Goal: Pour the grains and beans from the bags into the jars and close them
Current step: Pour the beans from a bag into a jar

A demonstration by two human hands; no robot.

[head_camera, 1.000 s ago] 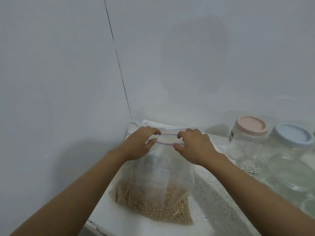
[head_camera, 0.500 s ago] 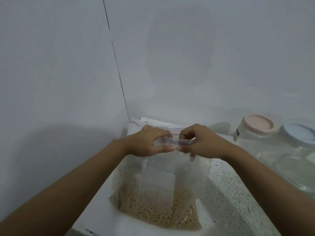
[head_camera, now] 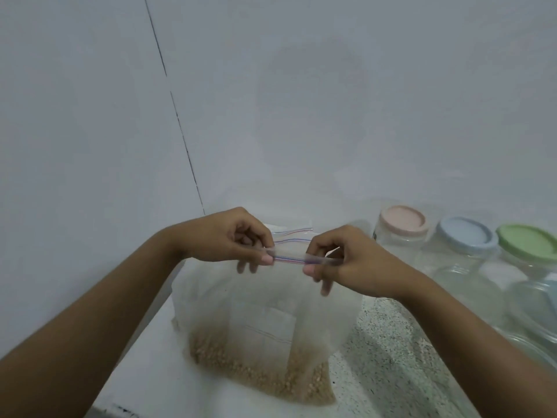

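A speckled stone counter (head_camera: 388,354) runs into a corner of plain pale walls (head_camera: 301,101); a thin dark seam (head_camera: 180,128) marks the corner. Near the counter's left edge stands a clear zip bag (head_camera: 265,321) with tan beans (head_camera: 259,372) pooled at its bottom. The left hand (head_camera: 229,236) and right hand (head_camera: 340,260) each pinch its striped zip strip. Toward the counter's right end stand clear jars with pink (head_camera: 402,220), blue (head_camera: 465,239) and green (head_camera: 527,241) lids. No writing is legible.
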